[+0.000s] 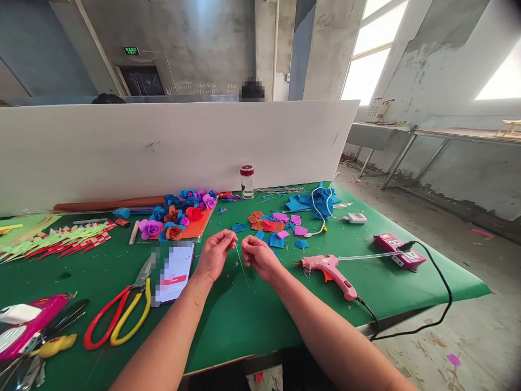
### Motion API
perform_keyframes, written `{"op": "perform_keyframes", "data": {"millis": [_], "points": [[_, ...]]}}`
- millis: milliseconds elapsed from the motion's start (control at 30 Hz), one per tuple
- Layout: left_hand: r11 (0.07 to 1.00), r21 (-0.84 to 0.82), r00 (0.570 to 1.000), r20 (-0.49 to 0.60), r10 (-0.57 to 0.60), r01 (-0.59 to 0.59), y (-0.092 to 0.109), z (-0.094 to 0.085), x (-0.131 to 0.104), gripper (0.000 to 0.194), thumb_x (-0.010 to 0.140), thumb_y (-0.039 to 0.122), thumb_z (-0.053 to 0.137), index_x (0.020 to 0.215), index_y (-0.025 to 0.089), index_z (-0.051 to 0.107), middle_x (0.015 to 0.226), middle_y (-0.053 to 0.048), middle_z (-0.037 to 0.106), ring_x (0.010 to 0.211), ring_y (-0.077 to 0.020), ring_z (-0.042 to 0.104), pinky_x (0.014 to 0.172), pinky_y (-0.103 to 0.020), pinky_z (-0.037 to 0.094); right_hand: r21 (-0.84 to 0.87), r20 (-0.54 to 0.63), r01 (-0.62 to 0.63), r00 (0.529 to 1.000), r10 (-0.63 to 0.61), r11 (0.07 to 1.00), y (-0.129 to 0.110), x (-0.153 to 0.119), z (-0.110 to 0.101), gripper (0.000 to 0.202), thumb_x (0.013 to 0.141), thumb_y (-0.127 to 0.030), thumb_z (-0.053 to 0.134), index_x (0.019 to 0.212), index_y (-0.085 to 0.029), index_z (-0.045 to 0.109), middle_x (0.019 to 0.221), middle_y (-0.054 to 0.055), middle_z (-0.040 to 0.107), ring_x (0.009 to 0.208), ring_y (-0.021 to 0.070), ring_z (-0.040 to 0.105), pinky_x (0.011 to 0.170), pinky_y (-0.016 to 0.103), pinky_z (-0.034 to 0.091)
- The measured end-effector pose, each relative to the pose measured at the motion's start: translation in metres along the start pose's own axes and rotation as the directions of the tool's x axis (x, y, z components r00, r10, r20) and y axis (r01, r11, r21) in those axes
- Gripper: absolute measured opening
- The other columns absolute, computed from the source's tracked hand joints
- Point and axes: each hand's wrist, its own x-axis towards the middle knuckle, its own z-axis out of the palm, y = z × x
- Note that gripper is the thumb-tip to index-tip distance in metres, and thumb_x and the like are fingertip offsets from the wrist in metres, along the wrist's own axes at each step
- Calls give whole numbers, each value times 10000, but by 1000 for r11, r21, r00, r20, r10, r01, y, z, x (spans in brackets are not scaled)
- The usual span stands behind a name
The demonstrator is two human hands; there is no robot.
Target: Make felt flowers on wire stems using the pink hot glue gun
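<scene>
- While your left hand (pixel 215 252) pinches one thin strand (pixel 243 264), perhaps wire, its free end slants down over the green table (pixel 228 326), between your forearms.
- Your right hand (pixel 260 256) is curled just beside the strand, thumb drawn in to the fingers; whether it grips anything, I can't tell.
- As I judge it, this piece is barely begun: you have no paper on the strand, while the flower pile (pixel 173 214) to your left looks finished and the loose cut pieces (pixel 271 225) beyond your hands look unused.
- You have at least four pink pieces there; the blue and brown ones overlap too much to count, as do the flowers, roughly a dozen.
- Around you lie one glue gun (pixel 332 271) on your right, and one pair of scissors (pixel 137 288) and one phone (pixel 176 271) on your left.
- Farther off stands one red-lidded jar (pixel 247 184), near the white partition (pixel 195 146).
</scene>
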Motion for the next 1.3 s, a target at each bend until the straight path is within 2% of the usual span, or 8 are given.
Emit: {"op": "perform_keyframes", "data": {"millis": [133,233,333,500,633,800,1033,1300], "points": [[995,-93,999,-41,17,-21,3,-3,2,174,771,304,682,676,159,673,726,-9,533,642,-99,453,616,-237,387,38,70,-59,996,57,998,-2,-1,-2,360,681,-440,712,672,-197,447,571,-76,430,421,52,379,383,190,259],[992,-128,998,-67,-17,9,4,-5,4,187,734,327,712,667,157,672,717,-16,547,628,-104,467,605,-248,408,-124,181,-4,983,27,992,-4,-4,-2,443,716,-546,681,594,-185,455,497,-72,419,389,51,369,380,200,234],[990,-139,997,-71,-38,28,4,-7,4,207,717,343,721,653,155,661,725,-17,560,616,-100,477,594,-249,415,-247,242,83,970,-22,965,-7,-8,-2,407,671,-540,737,661,-164,583,564,-36,535,452,56,422,420,194,274],[995,-84,999,5,-46,47,3,-7,2,212,782,337,668,675,154,652,705,-11,531,640,-106,477,586,-235,413,-184,197,56,980,-19,981,-9,-7,-3,489,757,-616,618,778,-137,715,727,39,628,482,47,421,425,196,259],[998,-33,997,54,-60,62,4,-2,-1,215,795,354,654,704,159,649,712,-5,519,633,-111,476,565,-238,416,-54,205,-25,978,36,998,-8,-6,-4,355,677,-465,769,830,-147,730,759,22,621,485,22,371,418,184,191],[996,68,997,43,-67,64,3,2,-2,231,765,389,675,722,162,656,666,-1,533,612,-121,477,588,-253,420,3,150,-49,987,48,999,-8,-7,-4,298,627,-385,810,755,-133,714,690,2,595,475,20,349,420,190,174],[971,239,999,-14,34,-29,-1,2,-1,217,760,353,672,638,183,612,612,14,540,629,-136,490,643,-259,407,31,94,-78,993,74,997,-8,-5,-1,245,611,-329,786,735,-126,728,638,-11,567,470,23,339,416,195,187],[988,150,999,-18,-32,35,0,2,0,223,742,364,680,639,179,609,607,7,525,614,-132,479,607,-249,405,22,174,-84,982,79,996,-10,-5,-4,277,651,-340,752,837,-135,740,717,18,629,482,28,388,418,182,233]]}}
